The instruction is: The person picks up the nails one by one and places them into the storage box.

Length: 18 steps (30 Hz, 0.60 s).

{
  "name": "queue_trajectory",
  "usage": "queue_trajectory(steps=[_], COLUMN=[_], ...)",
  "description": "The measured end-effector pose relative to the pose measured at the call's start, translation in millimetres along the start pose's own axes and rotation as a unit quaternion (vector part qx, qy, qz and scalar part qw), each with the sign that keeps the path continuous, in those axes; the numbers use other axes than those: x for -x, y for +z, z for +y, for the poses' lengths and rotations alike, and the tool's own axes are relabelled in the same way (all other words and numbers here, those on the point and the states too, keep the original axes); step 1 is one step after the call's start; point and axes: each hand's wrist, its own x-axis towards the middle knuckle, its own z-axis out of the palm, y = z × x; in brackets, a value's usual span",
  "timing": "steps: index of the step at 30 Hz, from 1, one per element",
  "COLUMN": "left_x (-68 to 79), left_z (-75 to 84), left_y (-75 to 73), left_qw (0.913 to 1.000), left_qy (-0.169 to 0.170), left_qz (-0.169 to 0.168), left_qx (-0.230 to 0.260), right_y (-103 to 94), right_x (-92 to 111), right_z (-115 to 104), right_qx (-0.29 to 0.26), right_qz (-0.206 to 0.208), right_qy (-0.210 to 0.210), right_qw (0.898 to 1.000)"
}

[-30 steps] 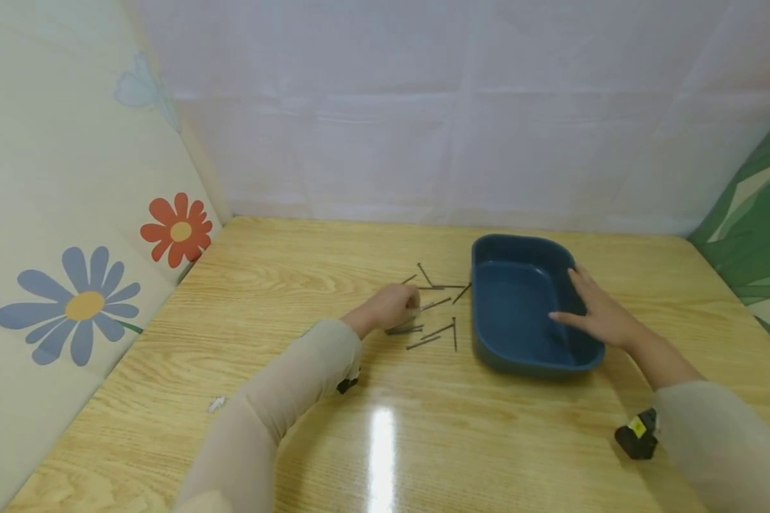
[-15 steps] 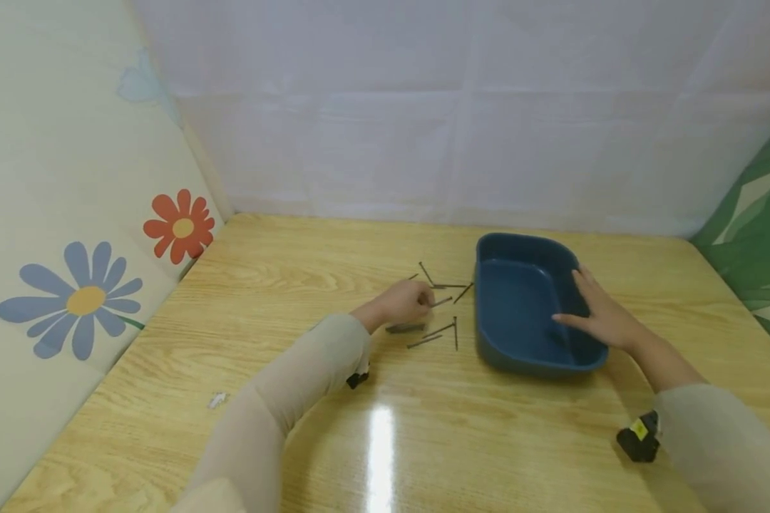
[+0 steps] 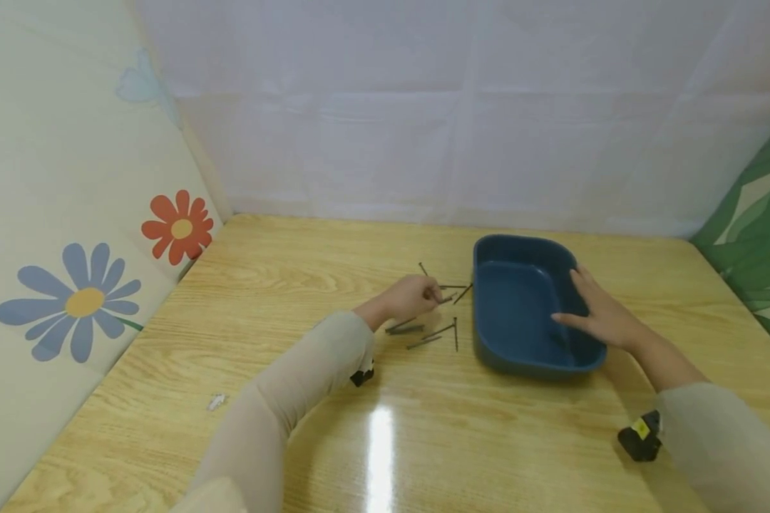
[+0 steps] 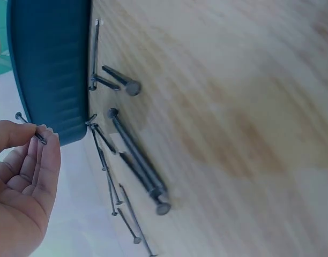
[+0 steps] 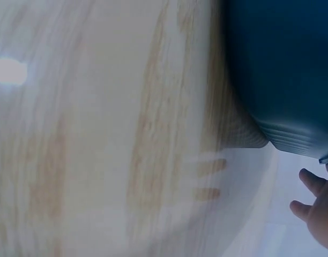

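My left hand [image 3: 413,297] pinches a dark nail [image 4: 41,137] between thumb and fingertips, its head sticking out past the thumb in the left wrist view. That hand is just left of a dark blue plastic bin [image 3: 539,369], low over the table. Several more nails [image 4: 134,147] lie scattered beside the bin's left wall, some crossing one another. On the bin's right side, my right hand [image 3: 606,313] rests at the rim with fingers spread, the thumb reaching over the inside. From the head view, the bin's floor shows no nails.
The wood-grain table [image 3: 488,442] carries a bright light reflection near its front. A small white mark [image 3: 217,402] is at the left. Behind stands a pale cloth backdrop [image 3: 385,142], with a flower-printed panel [image 3: 70,214] at the left.
My left hand has shifted right and slightly up across the nails towards the bin, uncovering nails on the near side. My right hand stays on the bin's rim.
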Motion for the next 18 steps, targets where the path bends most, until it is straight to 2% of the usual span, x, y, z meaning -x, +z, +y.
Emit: queue_trajectory(steps=[6,12,18], left_x=[-3.4,-5.6,-6.6], left_z=[7.5,14.6,20.9], left_y=[-5.9,-6.8,-3.7], left_qw=[0.9999,0.9996,0.9977], left_qy=[0.015,0.013,0.017], left_qz=[0.003,-0.001,-0.010], left_qx=[0.009,0.025,0.065], right_y=[-1.3,-0.9,-0.1], right_x=[1,-1,-1], right_z=[-2,-3,-3], right_qx=[0.004,0.013,0.014], right_qz=[-0.003,-0.003,-0.003], right_qy=[0.009,0.014,0.013], right_qw=[1.000,1.000,1.000])
